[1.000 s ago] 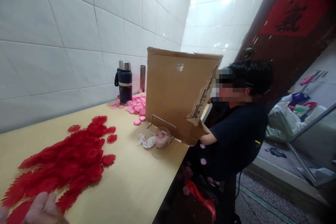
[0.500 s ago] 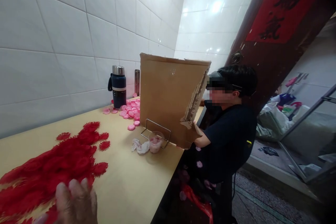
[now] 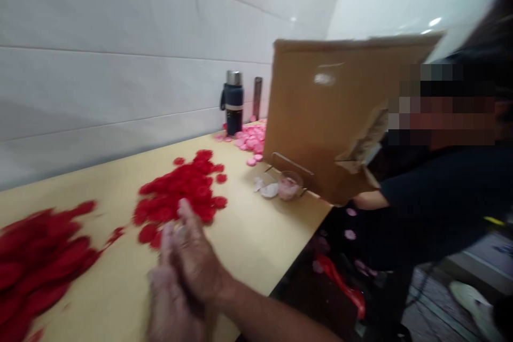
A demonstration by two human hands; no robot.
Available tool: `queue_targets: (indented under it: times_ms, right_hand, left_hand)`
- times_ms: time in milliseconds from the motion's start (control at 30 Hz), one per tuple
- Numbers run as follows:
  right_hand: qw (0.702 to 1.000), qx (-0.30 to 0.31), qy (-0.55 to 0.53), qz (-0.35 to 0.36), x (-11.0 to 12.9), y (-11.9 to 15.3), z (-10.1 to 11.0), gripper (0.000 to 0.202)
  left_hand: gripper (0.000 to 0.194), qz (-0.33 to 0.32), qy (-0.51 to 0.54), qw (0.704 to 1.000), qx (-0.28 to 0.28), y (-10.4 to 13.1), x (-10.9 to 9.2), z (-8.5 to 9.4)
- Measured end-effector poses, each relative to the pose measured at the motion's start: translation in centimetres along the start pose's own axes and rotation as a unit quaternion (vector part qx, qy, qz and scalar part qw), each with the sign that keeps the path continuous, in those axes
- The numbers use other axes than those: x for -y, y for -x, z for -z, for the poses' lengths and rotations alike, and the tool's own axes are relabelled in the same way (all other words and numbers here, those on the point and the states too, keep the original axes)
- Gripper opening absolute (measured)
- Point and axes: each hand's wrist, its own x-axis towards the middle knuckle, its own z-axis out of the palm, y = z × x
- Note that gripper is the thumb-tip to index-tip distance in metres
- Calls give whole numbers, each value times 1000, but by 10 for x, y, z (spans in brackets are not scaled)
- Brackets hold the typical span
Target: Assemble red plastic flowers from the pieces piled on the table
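Observation:
Near the bottom middle of the head view, my left hand (image 3: 170,296) and my right hand (image 3: 200,256) are close together, palms facing, over the pale yellow table. The fingers of both look stretched out, though the left hand is blurred. Just beyond the fingertips lies a pile of red flower-shaped petal pieces (image 3: 180,187). A second heap of larger-looking red petal pieces (image 3: 44,267), smeared by motion, spreads at the left, with a few loose bits between the two. I cannot make out anything between the palms.
A cardboard sheet (image 3: 324,112) stands upright behind a wire stand (image 3: 288,157), a plastic cup (image 3: 288,186) and crumpled tissue (image 3: 267,188). Pink petal pieces (image 3: 252,139) lie by a dark blue flask (image 3: 234,104). A co-worker (image 3: 436,197) sits at the right, beyond the table edge.
The view has swung left and closer. My right hand has come in beside the left. The red pieces now show as two separate heaps, with the hands at the farther one.

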Motion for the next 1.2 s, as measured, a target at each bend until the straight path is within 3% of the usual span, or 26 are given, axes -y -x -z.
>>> queue_targets:
  times_ms: [67, 200, 433, 667, 967, 1067, 1200]
  right_hand:
    - [998, 26, -56, -18, 4, 6, 4, 63]
    - [986, 123, -110, 14, 13, 19, 5, 59]
    - [981, 155, -114, 14, 22, 47, 0, 63]
    - [988, 97, -119, -15, 9, 11, -9, 60]
    - [980, 150, -130, -7, 25, 55, -14, 64]
    - [979, 152, -132, 5, 24, 50, -15, 64]
    - [985, 117, -126, 9, 15, 22, -19, 61]
  left_hand:
    - [50, -52, -17, 996, -64, 5, -8, 3]
    - [54, -127, -54, 990, -40, 0, -21, 2]
    - [56, -133, -11, 990, -47, 0, -34, 8]
    - [58, -141, -28, 989, 33, 16, -21, 8]
    - [60, -181, 25, 983, 15, 7, -39, 22]
    - [62, -170, 13, 985, 18, 9, -38, 24]
    - [63, -137, -16, 989, 50, 17, -28, 22]
